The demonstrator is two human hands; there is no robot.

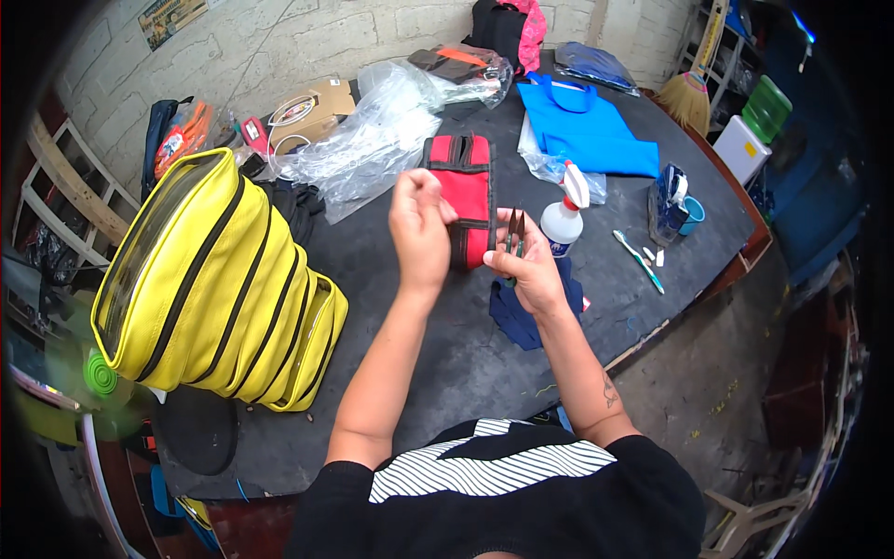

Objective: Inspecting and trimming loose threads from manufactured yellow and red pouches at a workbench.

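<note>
A red fabric pouch with black trim [466, 182] is held upright in front of me, above the dark tabletop. My right hand [529, 265] grips its lower right edge between thumb and fingers. Small pointed thread snips [515, 233] stick up from the same hand, blades upward. At the pouch's left side is my left hand [419, 224], its fingers curled in a pinch near the red fabric. Whatever they pinch is too small or hidden to make out. A dark blue cloth [517, 312] lies beneath my right hand.
Left of my arms stands a large yellow bag with black zippers [214, 289]. A white spray bottle [562, 224] is just beyond my right hand, with a toothbrush [640, 263] farther right. Clear plastic [372, 130] and a blue tote bag [591, 130] lie toward the back.
</note>
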